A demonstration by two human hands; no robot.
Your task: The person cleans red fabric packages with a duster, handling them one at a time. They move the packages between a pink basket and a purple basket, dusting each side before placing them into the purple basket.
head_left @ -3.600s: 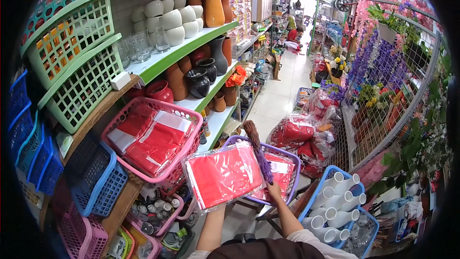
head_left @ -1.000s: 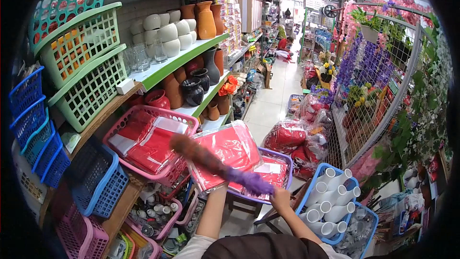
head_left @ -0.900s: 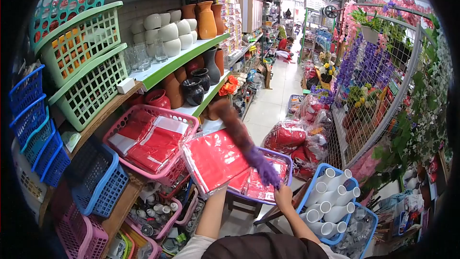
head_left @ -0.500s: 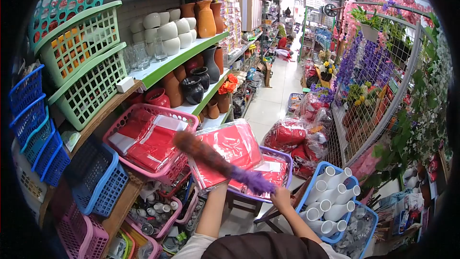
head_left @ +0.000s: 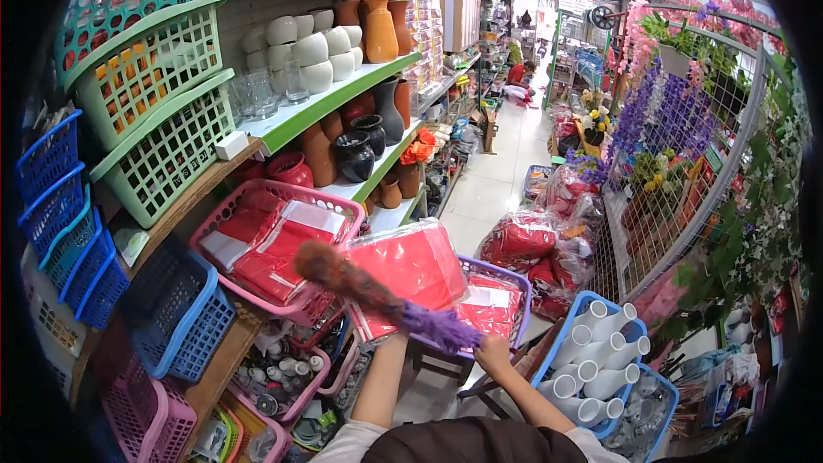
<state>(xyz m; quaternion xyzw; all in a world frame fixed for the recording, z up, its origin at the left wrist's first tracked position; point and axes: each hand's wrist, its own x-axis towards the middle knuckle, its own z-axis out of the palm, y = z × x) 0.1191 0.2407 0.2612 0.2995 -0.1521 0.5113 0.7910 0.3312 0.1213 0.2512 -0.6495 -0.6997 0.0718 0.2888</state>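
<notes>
The right hand (head_left: 494,351) sits low in the middle of the view, its grip clenched around the handle end of a feather duster (head_left: 381,296). The duster slants up and to the left from that hand, purple near the handle and brown at its fluffy tip, and it lies across the front of a red packet (head_left: 416,257) wrapped in clear plastic. The left hand (head_left: 393,343) reaches up to the lower edge of that packet and holds it tilted in the air. Its fingers are mostly hidden behind the packet and the duster, but its grip is grasping the packet from below.

The red packet hangs between a pink basket (head_left: 336,202) on the left and a purple basket (head_left: 525,291) on the right, overlapping the purple basket's near rim. Both baskets hold more red packets, and those in the pink one show white parts as well. The pink basket rests on a wooden shelf (head_left: 184,193), with green baskets (head_left: 159,111) stacked above it and blue baskets (head_left: 176,317) below and to the left.

Just right of the right hand stands a blue crate (head_left: 600,302) filled with upright white tubes (head_left: 591,345). Higher on the shelves are white ceramic pots (head_left: 304,39), an orange vase (head_left: 380,17) and black vases (head_left: 353,154). Artificial flowers (head_left: 651,103) hang on a wire grid to the right of the aisle.
</notes>
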